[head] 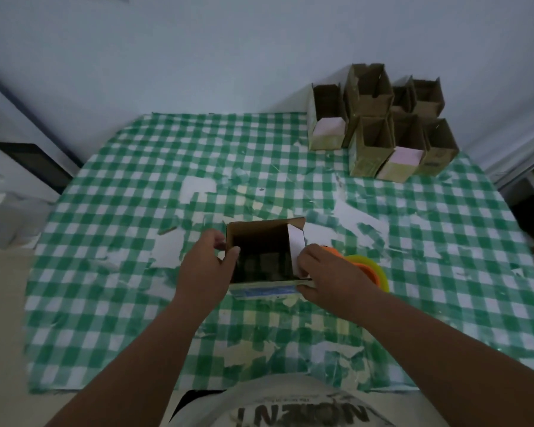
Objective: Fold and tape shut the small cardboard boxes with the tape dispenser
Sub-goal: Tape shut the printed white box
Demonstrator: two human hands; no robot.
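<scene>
Folding step: left hand [208, 266] grips open box [261, 254] wall, right hand [327, 269] pinches side flap [296, 246]; next likely fold flaps inward.

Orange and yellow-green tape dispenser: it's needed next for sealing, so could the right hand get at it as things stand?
Probably yes. The orange and yellow-green tape dispenser lies on the table directly behind the right hand, with nothing between them, but that hand now pinches the open cardboard box's white flap and must release it.
</scene>
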